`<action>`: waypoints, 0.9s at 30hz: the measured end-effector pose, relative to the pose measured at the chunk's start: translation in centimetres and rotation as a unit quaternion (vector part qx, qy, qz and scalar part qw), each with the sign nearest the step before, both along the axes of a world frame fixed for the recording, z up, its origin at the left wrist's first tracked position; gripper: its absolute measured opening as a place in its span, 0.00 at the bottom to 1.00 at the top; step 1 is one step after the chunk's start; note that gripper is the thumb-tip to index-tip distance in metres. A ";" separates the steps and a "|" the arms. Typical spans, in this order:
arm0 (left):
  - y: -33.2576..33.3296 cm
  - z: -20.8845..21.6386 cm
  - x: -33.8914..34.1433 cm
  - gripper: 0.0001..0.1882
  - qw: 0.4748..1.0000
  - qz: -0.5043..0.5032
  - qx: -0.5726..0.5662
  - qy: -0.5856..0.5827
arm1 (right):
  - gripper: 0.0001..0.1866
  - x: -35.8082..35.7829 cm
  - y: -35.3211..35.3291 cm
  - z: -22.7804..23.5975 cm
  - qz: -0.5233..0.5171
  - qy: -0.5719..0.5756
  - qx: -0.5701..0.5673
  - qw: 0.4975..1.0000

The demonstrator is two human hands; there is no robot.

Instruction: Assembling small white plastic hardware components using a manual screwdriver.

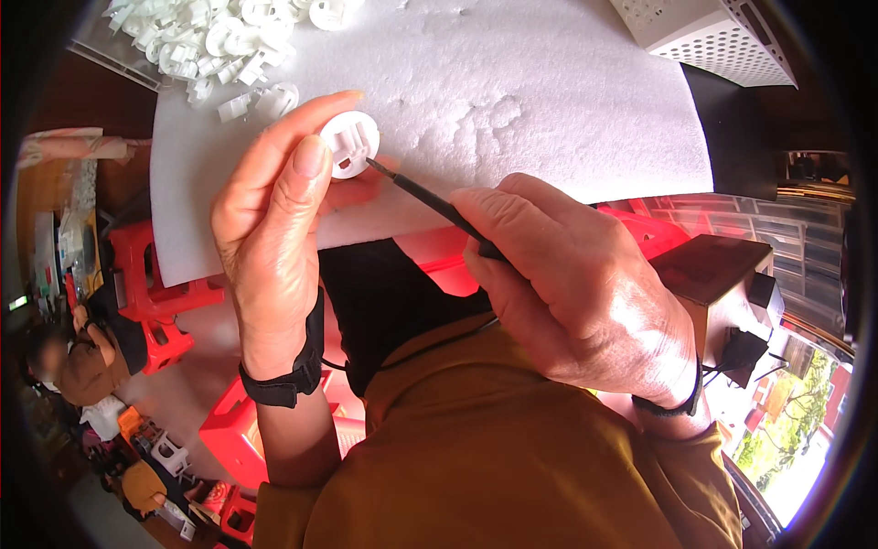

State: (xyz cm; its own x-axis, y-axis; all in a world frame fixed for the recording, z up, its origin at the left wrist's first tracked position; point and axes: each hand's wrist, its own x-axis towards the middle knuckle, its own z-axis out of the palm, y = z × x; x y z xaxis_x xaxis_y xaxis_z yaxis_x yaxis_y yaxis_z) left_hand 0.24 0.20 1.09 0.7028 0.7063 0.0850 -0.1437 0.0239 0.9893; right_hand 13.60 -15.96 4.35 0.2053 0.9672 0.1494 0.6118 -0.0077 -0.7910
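My left hand (265,220) is closed on a small round white plastic part (364,131), gripping its edge between thumb and fingers. Molded ridges and a small dark opening show on the part's upper face. My right hand (590,284) is closed around a slim black hand tool (422,193) with a narrow dark tip; its exact kind is unclear. That tip meets or nearly meets the part's lower right rim. Beyond my left fingers lie a couple of loose white parts (277,99), and behind them a heap of similar white parts (219,41).
A white foam sheet (594,128) covers the work surface. At the far right stands a perforated white housing (722,46). Red plastic stools (151,274) are at the left, a brown-topped box (709,265) at the right. Another person (78,361) is at the left edge.
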 end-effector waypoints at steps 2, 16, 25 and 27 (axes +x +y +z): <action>0.1 -0.1 0.0 0.17 1.000 -0.012 0.009 -0.020 | 0.16 0.0 0.0 0.2 -0.017 -0.023 0.017 0.999; 0.6 -0.4 -0.5 0.18 0.999 -0.047 0.008 -0.011 | 0.17 -0.1 0.9 0.9 -0.063 -0.207 0.034 0.976; 0.3 -0.6 -0.3 0.15 0.999 -0.018 -0.016 -0.032 | 0.10 0.0 1.5 1.0 -0.042 -0.272 0.013 0.961; 0.5 -0.8 -0.4 0.15 0.999 -0.023 -0.016 -0.039 | 0.08 0.0 1.5 1.0 -0.039 -0.278 0.012 0.960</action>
State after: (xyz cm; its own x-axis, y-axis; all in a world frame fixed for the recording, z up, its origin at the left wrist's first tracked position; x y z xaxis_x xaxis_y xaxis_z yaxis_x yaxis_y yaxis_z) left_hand -0.11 0.67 0.33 0.7270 0.6764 0.1182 -0.2180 0.0641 0.9738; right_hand 13.60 -14.44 5.37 0.1598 0.9471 0.2785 0.9378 -0.0575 -0.3425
